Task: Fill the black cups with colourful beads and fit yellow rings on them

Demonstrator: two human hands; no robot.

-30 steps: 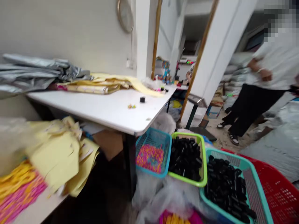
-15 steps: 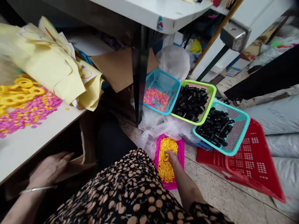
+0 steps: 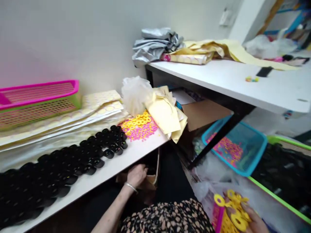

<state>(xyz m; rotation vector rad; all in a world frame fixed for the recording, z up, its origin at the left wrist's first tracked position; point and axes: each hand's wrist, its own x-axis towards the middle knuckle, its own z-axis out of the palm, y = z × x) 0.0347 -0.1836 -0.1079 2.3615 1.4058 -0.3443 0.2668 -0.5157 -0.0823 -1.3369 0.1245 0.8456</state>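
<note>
My right hand [image 3: 254, 220] is closed around a heap of yellow plastic ring-ended pieces [image 3: 236, 207], some sticking out between the fingers. Just under it is a pink basket [image 3: 218, 217], partly cut off by the frame, holding more yellow pieces. My left hand [image 3: 137, 176], with a bracelet at the wrist, is at the near edge of an open cardboard box [image 3: 155, 171] below the table. Its fingers curl over that edge, their tips partly hidden. On the table [image 3: 136, 155] lie pink and yellow bits [image 3: 143, 131] with yellow ring pieces [image 3: 139, 120] on top.
Rows of black round pieces [image 3: 73, 161] line the table's front. Behind them are sheets [image 3: 102, 105] and a pink-and-green basket [image 3: 39, 94]. A blue basket [image 3: 255, 139] and a green-rimmed basket [image 3: 282, 197] stand right. A white table [image 3: 218, 77] juts above a black leg.
The view has swung left and up toward the table. My right hand has lifted from the pink basket with a handful of yellow pieces. My left hand stays by the cardboard box.
</note>
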